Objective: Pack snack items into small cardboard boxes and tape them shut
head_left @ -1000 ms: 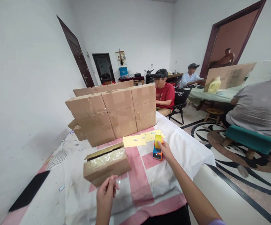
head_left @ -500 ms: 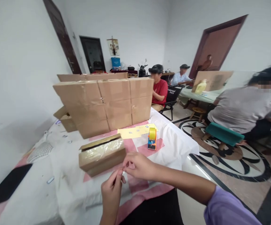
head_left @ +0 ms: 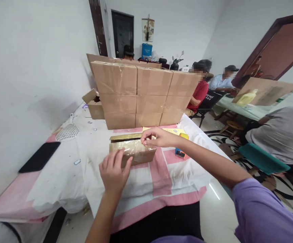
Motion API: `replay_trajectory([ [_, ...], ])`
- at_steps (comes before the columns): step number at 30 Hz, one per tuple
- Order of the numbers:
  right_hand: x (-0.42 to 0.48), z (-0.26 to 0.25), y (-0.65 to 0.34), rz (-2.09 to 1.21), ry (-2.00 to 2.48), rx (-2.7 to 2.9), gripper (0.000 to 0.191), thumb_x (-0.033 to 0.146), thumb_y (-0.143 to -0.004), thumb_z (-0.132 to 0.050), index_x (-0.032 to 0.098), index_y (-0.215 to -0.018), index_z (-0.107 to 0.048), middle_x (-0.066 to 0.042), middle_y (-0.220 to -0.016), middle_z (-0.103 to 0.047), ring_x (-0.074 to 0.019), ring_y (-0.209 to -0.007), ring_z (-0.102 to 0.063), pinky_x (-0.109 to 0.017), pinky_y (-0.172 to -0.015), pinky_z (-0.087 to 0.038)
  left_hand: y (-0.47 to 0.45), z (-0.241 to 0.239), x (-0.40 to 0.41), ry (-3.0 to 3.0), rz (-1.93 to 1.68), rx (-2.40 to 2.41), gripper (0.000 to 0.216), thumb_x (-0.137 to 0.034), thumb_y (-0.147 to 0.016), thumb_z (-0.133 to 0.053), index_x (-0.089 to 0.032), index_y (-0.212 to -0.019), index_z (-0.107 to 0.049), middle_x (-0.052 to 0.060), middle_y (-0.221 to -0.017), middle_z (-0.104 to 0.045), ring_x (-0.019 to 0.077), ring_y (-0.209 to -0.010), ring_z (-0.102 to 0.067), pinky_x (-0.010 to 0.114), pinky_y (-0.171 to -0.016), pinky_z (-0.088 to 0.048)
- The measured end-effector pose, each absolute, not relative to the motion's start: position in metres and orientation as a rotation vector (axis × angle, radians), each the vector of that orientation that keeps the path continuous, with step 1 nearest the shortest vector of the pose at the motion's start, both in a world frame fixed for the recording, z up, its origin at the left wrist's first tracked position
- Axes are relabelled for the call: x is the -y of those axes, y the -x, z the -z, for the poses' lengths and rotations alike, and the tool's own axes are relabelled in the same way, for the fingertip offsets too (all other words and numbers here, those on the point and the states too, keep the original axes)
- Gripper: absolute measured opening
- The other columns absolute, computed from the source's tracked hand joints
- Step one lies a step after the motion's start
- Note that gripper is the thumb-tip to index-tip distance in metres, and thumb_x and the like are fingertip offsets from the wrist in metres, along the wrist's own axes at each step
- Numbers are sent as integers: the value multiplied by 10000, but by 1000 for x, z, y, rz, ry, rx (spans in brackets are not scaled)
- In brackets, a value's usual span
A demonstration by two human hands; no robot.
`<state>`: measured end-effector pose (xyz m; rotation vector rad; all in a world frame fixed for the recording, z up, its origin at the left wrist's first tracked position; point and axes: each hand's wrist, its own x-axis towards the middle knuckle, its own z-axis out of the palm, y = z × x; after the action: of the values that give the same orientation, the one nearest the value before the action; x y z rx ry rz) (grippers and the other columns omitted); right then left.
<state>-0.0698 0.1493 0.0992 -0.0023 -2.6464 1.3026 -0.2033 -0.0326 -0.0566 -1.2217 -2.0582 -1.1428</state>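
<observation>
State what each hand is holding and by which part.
The left hand presses on the near long side of the small cardboard box. The right hand pinches at its top far edge, on the clear tape. Neither lifts it.

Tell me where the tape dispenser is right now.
The tape dispenser sits on the pink-and-white cloth, right of the small cardboard box, partly hidden behind the right hand's forearm.

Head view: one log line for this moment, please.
left hand: flat on small carton | right hand: fingertips on carton top | tape dispenser: on table, beside
</observation>
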Motion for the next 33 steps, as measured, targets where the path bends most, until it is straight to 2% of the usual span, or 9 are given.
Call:
replay_trajectory([
  [3, -156, -97, 100, -1411, -100, 2712, 158, 292, -871, -615, 165, -854, -707, 9, -790, -677, -144, -745, -617, -241, -693, -484, 236, 46, 25, 1323, 927, 2110, 824, -658, -912, -528, -139, -1533, -372, 213, -1424, -581, 372, -1341, -508, 541, -1120, -252],
  [6, -155, -89, 128, -1362, -197, 2814, 134, 257, -863, -609, 164, -855, -704, 14, -791, -661, -128, -728, -589, -225, -674, -460, 253, 46, 22, 1413, 905, 2208, 951, -679, -938, -447, -115, -1606, -72, 211, -1369, -626, 342, -1320, -538, 554, -1141, -199],
  [13, -160, -60, 189, -1183, -43, 2943, 67, 200, -830, -652, 139, -812, -671, 29, -711, -607, -108, -653, -527, -221, -617, -386, 258, 71, 22, 1398, 977, 2246, 1155, -766, -864, -486, -61, -1585, 77, 269, -1369, -605, 350, -1362, -511, 518, -1122, -233],
  [15, -163, -53, 204, -1153, 8, 2951, 56, 183, -823, -655, 137, -791, -656, 33, -701, -608, -107, -649, -523, -224, -626, -381, 258, 78, 20, 1385, 995, 2177, 1105, -749, -876, -480, -73, -1592, 22, 267, -1381, -597, 352, -1361, -514, 512, -1120, -243],
  [17, -165, -47, 214, -1087, 31, 2978, 49, 151, -810, -653, 139, -765, -640, 39, -687, -599, -106, -646, -518, -229, -634, -376, 256, 83, 18, 1373, 1005, 2123, 941, -694, -909, -488, -125, -1585, -164, 242, -1415, -579, 344, -1367, -511, 502, -1128, -249],
  [22, -166, -42, 221, -841, -18, 3053, 109, 173, -809, -695, 151, -735, -619, 38, -685, -595, -116, -662, -527, -238, -631, -360, 249, 95, 18, 1282, 1031, 2090, 589, -608, -912, -571, -179, -1316, -575, 235, -1528, -459, 361, -1425, -432, 504, -1101, -326],
  [26, -164, -36, 226, -682, -14, 3103, 159, 268, -810, -751, 159, -815, -636, 9, -755, -652, -138, -699, -578, -240, -635, -382, 242, 102, 19, 1234, 1087, 2077, 494, -559, -915, -596, -177, -1226, -634, 226, -1562, -410, 371, -1465, -356, 501, -1099, -362],
  [30, -182, -36, 237, -287, 465, 2936, 635, 440, -710, -851, 136, -1186, -563, -87, -921, -711, -228, -786, -643, -276, -646, -429, 244, 101, 22, 1269, 1105, 2080, 471, -534, -919, -610, -194, -1245, -628, 174, -1443, -564, 334, -1356, -492, 462, -1095, -358],
  [33, -230, -44, 225, -87, 766, 2751, 558, 314, -835, -743, 132, -1302, -500, -141, -1039, -713, -262, -898, -669, -304, -727, -468, 250, 100, 23, 1314, 1098, 2008, 453, -502, -898, -663, -201, -1235, -627, 150, -1344, -638, 308, -1238, -584, 443, -1064, -377],
])
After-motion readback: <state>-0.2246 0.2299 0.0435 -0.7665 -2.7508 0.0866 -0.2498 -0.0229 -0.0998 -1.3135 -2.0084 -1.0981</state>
